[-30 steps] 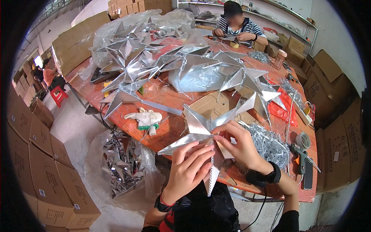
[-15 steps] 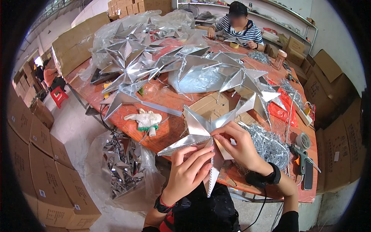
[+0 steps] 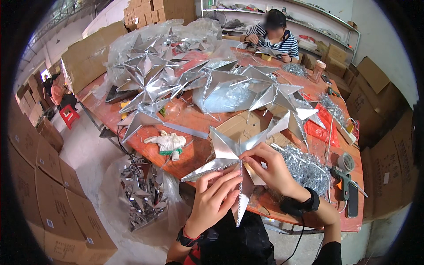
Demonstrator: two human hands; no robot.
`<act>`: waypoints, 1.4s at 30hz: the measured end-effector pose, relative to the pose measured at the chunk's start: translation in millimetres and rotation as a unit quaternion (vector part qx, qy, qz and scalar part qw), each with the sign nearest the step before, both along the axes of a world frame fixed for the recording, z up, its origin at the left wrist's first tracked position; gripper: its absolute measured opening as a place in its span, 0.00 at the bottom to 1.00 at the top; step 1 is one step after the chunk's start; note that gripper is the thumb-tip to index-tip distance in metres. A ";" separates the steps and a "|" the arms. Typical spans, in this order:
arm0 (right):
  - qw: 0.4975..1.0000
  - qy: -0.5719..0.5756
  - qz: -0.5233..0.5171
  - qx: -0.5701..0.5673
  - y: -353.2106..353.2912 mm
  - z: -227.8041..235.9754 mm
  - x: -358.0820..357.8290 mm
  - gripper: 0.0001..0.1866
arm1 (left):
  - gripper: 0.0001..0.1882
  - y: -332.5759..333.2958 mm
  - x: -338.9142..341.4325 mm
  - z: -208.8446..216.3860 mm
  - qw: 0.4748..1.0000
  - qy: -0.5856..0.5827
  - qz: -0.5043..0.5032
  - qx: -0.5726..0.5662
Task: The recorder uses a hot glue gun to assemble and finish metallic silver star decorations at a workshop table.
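A silver, folded five-pointed star [image 3: 226, 145] is held over the table's near edge. Shiny bead trim [image 3: 240, 198] runs along its lower point up to the centre, and along the left point too. My left hand [image 3: 214, 198] grips the star low on its left side, fingers curled over the lower point. At the star's centre my right hand [image 3: 273, 170] pinches the bead trim between thumb and forefinger; the fingertips partly hide that spot.
Finished-looking silver stars [image 3: 148, 73] cover the far table. At right lie tinsel strands [image 3: 304, 165], a glue gun [image 3: 342, 179], a phone [image 3: 352, 201] and a tape roll [image 3: 346, 162]. A white glove [image 3: 170, 143] lies left. A plastic bag of silver pieces [image 3: 168, 212] stands below. A co-worker [image 3: 276, 37] sits opposite.
My hands and the star stay nearly in place, with small finger shifts at the centre. Across the table, the co-worker has raised a hand. The view has tilted slightly.
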State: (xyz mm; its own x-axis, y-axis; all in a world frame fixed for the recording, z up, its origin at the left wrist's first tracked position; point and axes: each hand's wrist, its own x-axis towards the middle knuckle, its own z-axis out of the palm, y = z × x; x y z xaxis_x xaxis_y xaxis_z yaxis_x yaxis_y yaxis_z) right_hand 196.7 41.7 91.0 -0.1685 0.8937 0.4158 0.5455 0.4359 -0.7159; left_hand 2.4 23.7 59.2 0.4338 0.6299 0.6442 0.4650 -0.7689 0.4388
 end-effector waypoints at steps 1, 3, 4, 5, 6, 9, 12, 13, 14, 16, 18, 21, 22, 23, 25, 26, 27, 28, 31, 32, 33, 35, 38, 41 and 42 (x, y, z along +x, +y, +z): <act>1.000 0.000 0.000 0.000 -0.1 -0.1 0.4 0.07 | 0.14 -0.4 -0.3 0.8 1.000 -0.005 0.006 0.004; 1.000 0.001 -0.001 0.000 0.3 -0.1 1.1 0.07 | 0.14 0.3 -1.4 2.8 1.000 -0.010 0.017 0.009; 1.000 -0.005 -0.001 -0.005 0.0 0.9 2.0 0.07 | 0.14 0.8 -2.0 3.9 1.000 -0.012 0.024 0.011; 1.000 -0.010 0.000 -0.011 0.2 1.7 1.6 0.07 | 0.14 0.7 -3.5 4.9 0.999 -0.012 0.032 0.012; 1.000 -0.016 0.001 -0.017 0.4 2.6 1.4 0.07 | 0.13 -0.5 -4.7 5.8 0.999 -0.016 0.042 0.014; 1.000 -0.004 0.000 -0.026 0.3 2.5 1.3 0.08 | 0.12 -2.2 -10.3 2.0 0.998 -0.021 0.061 0.007; 0.999 0.033 -0.003 -0.025 2.0 -0.6 4.1 0.07 | 0.12 -9.5 -13.8 1.3 0.995 -0.052 0.087 0.002; 0.999 0.045 -0.003 -0.017 1.3 0.1 7.2 0.07 | 0.12 -12.3 -15.2 -0.6 0.993 -0.065 0.096 0.000; 0.998 0.055 -0.001 -0.011 1.7 0.9 10.5 0.07 | 0.12 -15.7 -18.2 -3.9 0.990 -0.091 0.103 -0.009; 0.998 0.067 0.006 0.012 1.1 1.6 21.1 0.07 | 0.10 -26.6 -24.3 -19.5 0.981 -0.133 0.133 -0.043; 0.999 0.045 -0.012 -0.022 -1.4 5.0 35.7 0.07 | 0.10 -36.7 -31.3 -45.7 0.967 -0.182 0.131 -0.120; 0.994 -0.050 -0.039 -0.084 -3.8 3.3 54.7 0.12 | 0.13 -47.1 -25.6 -67.9 0.922 -0.271 0.044 -0.272; 0.987 -0.081 -0.035 -0.131 -5.9 4.3 55.8 0.14 | 0.18 -49.7 -21.0 -71.4 0.900 -0.312 0.005 -0.303; 0.977 -0.115 -0.037 -0.175 -8.6 7.1 60.2 0.16 | 0.21 -51.1 -17.3 -73.3 0.902 -0.296 -0.009 -0.314; 0.978 -0.103 0.008 -0.181 -15.1 -3.8 66.1 0.19 | 0.21 -47.9 -5.7 -72.1 0.882 -0.341 -0.066 -0.319; 0.977 -0.078 0.018 -0.196 -17.1 -7.0 66.6 0.19 | 0.21 -43.1 -4.9 -70.1 0.896 -0.311 -0.098 -0.302; 0.975 -0.054 0.028 -0.212 -19.5 -10.6 66.9 0.19 | 0.21 -39.8 -2.3 -68.3 0.885 -0.333 -0.098 -0.310; 0.982 -0.047 0.034 -0.179 -22.9 -15.2 67.2 0.19 | 0.21 -37.2 1.4 -66.7 0.874 -0.355 -0.097 -0.317; 0.966 -0.065 0.033 -0.247 -36.7 -4.8 55.0 0.19 | 0.25 -23.3 3.0 -73.4 0.849 -0.431 -0.099 -0.289; 0.953 -0.028 0.047 -0.296 -42.0 -8.3 52.1 0.18 | 0.27 -16.2 2.1 -81.4 0.849 -0.429 -0.078 -0.298; 0.958 0.028 0.061 -0.280 -49.7 -9.6 44.5 0.16 | 0.29 -11.4 -0.2 -84.2 0.848 -0.428 -0.058 -0.308; 0.975 -0.009 0.096 -0.201 -56.8 -17.9 37.4 0.15 | 0.32 -10.0 -1.2 -70.0 0.744 -0.526 -0.139 -0.388; 0.986 -0.082 0.075 -0.128 -68.7 -6.7 26.8 0.13 | 0.38 -1.7 -3.3 -64.4 0.733 -0.543 -0.142 -0.384; 0.994 -0.112 0.007 0.006 -75.1 16.6 23.6 0.09 | 0.37 2.7 -8.7 -68.9 0.734 -0.539 -0.148 -0.385; 0.994 -0.107 0.000 0.007 -75.1 24.3 25.8 0.10 | 0.37 -1.0 -11.6 -67.6 0.725 -0.537 -0.134 -0.410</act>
